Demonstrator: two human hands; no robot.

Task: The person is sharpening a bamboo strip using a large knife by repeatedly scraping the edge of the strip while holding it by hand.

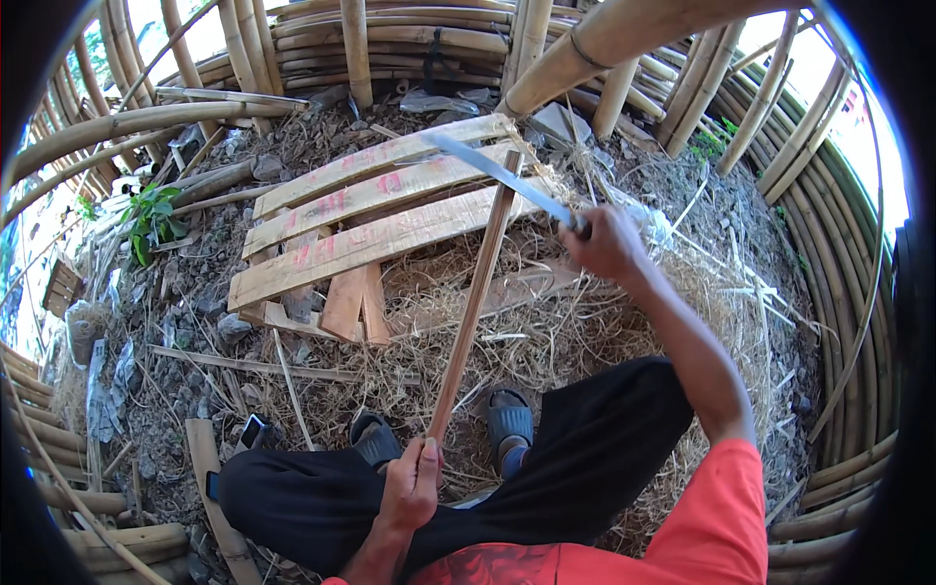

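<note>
Nearest: left hand [411,487] above the lap, fingers wrapped round the lower end of a long wooden strip [473,302], thumb laid along it. Sandal [510,424] on the ground just beyond. Strip slants up and away over ground covered in pale shavings [556,356], its far end overlapping the right edge of a slatted wooden panel [375,234] in this view. Right hand [606,244] has its fingers closed round the handle of a long knife [546,198]; blade crosses the strip near its far end, contact uncertain. Progress, my judgement: shaping partly done; strip slim, in one piece, lines running lengthwise. How much trimming remains, cannot tell. Farthest: bamboo fence [390,49] beyond the panel's far edge.
</note>
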